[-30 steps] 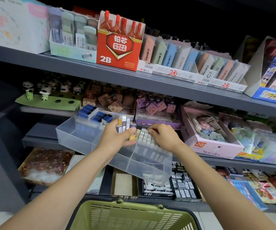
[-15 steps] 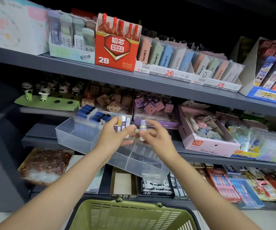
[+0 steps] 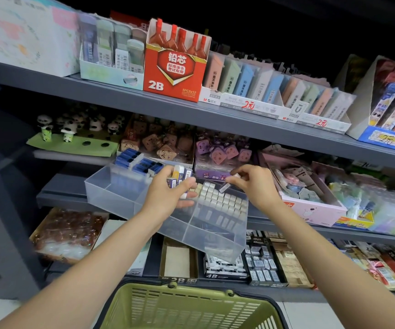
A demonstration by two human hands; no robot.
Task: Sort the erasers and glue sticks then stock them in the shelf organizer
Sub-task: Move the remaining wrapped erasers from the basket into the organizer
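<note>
Nearest, the green basket [image 3: 187, 307] sits below my forearms; its contents are hidden from this angle, so I cannot say how much stock remains in it. Above it, my left hand [image 3: 168, 198] is curled round a small bundle of glue sticks and erasers [image 3: 180, 175], held over the clear shelf organizer [image 3: 125, 195]. My right hand [image 3: 253, 184] pinches one small wrapped eraser [image 3: 225, 187] just above the right compartment. In my judgement the job is partly done: the right compartment already holds packed rows of pale erasers [image 3: 220, 200], and blue-sleeved erasers [image 3: 142, 161] lie along the back edge, while the left compartment appears bare and the front sections look empty. No glue sticks appear stocked yet, so that sorting is left, along with the bundle in hand. The organizer overhangs the middle shelf [image 3: 56, 193] at a tilt, which I rate a tipping risk as weight goes in. Beyond it stand trays of brown and purple novelty erasers [image 3: 218, 153], panda figures [image 3: 68, 129] and a pink box [image 3: 315, 207], crowding the shelf. Farthest, the upper shelf carries a red 2B lead box [image 3: 175, 67].
</note>
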